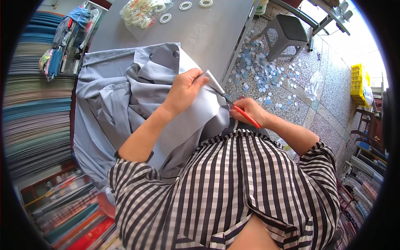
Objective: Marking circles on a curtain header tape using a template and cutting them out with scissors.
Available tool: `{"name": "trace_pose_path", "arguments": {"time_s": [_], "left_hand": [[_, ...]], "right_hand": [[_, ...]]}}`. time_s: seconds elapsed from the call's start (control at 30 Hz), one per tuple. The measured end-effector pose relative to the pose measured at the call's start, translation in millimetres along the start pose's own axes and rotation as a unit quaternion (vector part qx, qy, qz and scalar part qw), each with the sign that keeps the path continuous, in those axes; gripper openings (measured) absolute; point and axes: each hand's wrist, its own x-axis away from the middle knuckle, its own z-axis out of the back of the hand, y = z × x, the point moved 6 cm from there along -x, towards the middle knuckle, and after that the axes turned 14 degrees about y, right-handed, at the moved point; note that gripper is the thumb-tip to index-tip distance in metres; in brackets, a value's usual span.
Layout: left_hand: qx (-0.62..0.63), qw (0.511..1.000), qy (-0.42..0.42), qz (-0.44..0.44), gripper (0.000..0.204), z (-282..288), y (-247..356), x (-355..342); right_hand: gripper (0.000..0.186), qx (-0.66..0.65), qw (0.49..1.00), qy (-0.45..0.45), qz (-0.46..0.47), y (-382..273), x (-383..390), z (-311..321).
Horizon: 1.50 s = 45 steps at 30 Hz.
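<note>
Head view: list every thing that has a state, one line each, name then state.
Grey fabric: rumpled on the table, holes punched near its top edge.
Scissors: red-handled, blades at the fabric edge.
Left hand: pinching the fabric edge.
Right hand: gripping the scissors.
Tape rolls: lying flat.
Stool: upright, unoccupied.

Ahead of me on the grey worktop lie three loose tape rolls and a clear bag of more rolls. To my left, folded fabrics are stacked in coloured layers, with a rack of small blue items beyond them. On the speckled floor to my right, round blue and white cut-outs lie scattered beside a grey plastic stool. A yellow crate stands further off.
</note>
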Motion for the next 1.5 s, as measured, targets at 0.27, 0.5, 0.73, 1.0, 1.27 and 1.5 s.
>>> {"name": "trace_pose_path", "arguments": {"time_s": [0.27,0.5,0.73,1.0,1.27,1.5], "left_hand": [[0.112,0.979,-0.055,0.159,0.014,7.5,-13.3,16.1],[0.208,0.951,-0.044,0.226,0.016,-7.6,-19.0,36.6],[0.352,0.896,-0.022,0.269,0.016,-39.9,-56.8,49.6],[0.194,0.975,-0.063,0.086,0.023,-56.7,-36.6,48.6],[-0.044,0.994,0.002,-0.099,0.025,-79.9,-23.4,42.1],[-0.182,0.964,0.076,-0.177,0.026,-76.0,-19.3,30.5]], "right_hand": [[0.024,-0.092,0.994,0.064,-0.008,2.3,5.5,-29.2],[0.017,-0.003,0.993,0.115,0.036,0.1,-5.4,-30.3],[0.014,-0.101,0.979,0.176,-0.005,31.7,6.1,-52.2],[0.027,0.005,0.962,0.263,0.067,35.4,2.4,-39.1],[0.03,-0.156,0.944,0.29,0.004,57.4,14.0,-51.5],[0.034,-0.311,0.898,0.3,-0.083,68.8,9.0,-44.2]]}}
